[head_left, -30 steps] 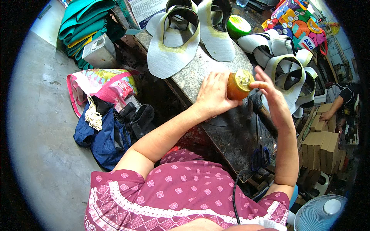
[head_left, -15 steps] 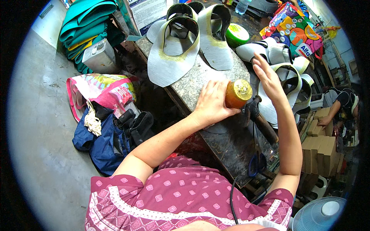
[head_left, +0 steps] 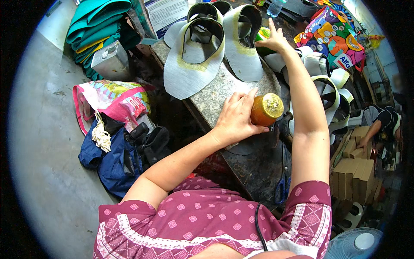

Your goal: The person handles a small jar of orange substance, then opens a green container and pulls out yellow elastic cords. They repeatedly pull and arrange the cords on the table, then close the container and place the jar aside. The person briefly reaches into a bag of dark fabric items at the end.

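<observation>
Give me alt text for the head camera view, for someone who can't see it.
A person's left hand grips an amber jar with a crusted top, while the right hand is stretched out beside a green tub. Pale grey shoe uppers stand on a speckled slab, and brown cardboard boxes stand at right.

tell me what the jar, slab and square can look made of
Jar: glassy amber sides with a shine suggest glass or plastic; I can't tell which.
Slab: probably stone or terrazzo, by its speckled grey face.
Can: likely bare metal, judging by its dull silvery sheen.
</observation>
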The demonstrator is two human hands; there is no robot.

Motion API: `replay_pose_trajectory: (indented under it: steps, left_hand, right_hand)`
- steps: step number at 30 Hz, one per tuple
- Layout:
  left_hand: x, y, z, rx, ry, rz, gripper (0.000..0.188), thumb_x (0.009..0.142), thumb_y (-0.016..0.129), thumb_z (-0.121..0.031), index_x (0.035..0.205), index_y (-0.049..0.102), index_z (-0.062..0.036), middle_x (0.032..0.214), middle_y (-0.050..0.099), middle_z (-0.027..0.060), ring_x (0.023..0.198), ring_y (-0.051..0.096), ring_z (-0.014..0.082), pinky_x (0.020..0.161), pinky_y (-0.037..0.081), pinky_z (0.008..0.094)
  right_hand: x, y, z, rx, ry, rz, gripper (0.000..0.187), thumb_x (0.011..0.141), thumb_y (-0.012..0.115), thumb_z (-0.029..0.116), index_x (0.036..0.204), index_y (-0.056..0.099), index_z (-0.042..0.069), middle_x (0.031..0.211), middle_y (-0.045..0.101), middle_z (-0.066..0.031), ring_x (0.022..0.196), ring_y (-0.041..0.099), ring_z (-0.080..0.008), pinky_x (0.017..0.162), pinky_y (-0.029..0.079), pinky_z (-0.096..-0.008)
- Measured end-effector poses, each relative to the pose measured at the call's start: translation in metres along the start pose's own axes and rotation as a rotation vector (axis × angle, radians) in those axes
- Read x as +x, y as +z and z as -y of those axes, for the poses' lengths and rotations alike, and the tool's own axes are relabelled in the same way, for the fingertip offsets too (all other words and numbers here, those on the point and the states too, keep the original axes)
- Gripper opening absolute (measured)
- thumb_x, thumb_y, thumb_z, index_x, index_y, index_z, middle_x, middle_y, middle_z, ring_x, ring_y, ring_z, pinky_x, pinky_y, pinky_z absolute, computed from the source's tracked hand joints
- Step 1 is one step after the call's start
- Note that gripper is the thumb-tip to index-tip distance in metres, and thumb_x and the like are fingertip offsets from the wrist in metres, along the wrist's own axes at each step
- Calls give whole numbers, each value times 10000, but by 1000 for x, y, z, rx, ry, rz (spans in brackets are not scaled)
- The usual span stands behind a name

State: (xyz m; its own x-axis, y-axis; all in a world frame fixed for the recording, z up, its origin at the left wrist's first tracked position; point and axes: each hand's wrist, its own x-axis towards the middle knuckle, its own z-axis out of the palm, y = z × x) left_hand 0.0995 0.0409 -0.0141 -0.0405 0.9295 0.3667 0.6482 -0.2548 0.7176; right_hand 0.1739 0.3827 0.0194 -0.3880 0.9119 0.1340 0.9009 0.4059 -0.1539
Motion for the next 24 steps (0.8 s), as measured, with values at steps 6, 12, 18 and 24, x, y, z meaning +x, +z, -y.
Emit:
replay_pose_trajectory:
  steps: [6, 12, 18, 24]
  left_hand:
    - [1, -1, 1, 5, 37, -22, 1067, 617, 921, -402, 1475, 398, -44, 1248, 592, 185, 1186, 537, 367, 1061, 388, 477]
    - [1, -1, 2, 8, 44, -23, 1013, 625, 916, -413, 1445, 441, -55, 1239, 607, 186, 1186, 540, 368, 1057, 391, 477]
    - [2, 1, 3, 46, 73, -40, 951, 648, 894, -440, 1394, 459, -44, 1223, 636, 164, 1192, 532, 357, 1050, 384, 480]
    - [6, 1, -1, 23, 69, -83, 902, 628, 900, -388, 1359, 511, -30, 1184, 638, 184, 1185, 544, 379, 1053, 401, 482]
  right_hand:
    - [5, 1, -17, 77, 136, -135, 1274, 567, 823, 636, 1616, 224, 232, 1317, 606, -320, 1249, 592, -433, 1057, 467, -484]
    - [10, -32, -27, 872, -28, -457, 1026, 735, 868, 278, 1576, 307, 101, 1223, 670, -204, 1074, 669, -297, 926, 534, -385]
    - [-96, -137, -28, 875, 7, -235, 964, 693, 835, 200, 1529, 370, 82, 1273, 604, -149, 1127, 601, -215, 952, 493, -336]
    - [-256, -153, -59, 756, -51, 50, 1056, 606, 866, 428, 1525, 433, 140, 1231, 630, -138, 1146, 606, -242, 1011, 458, -362]
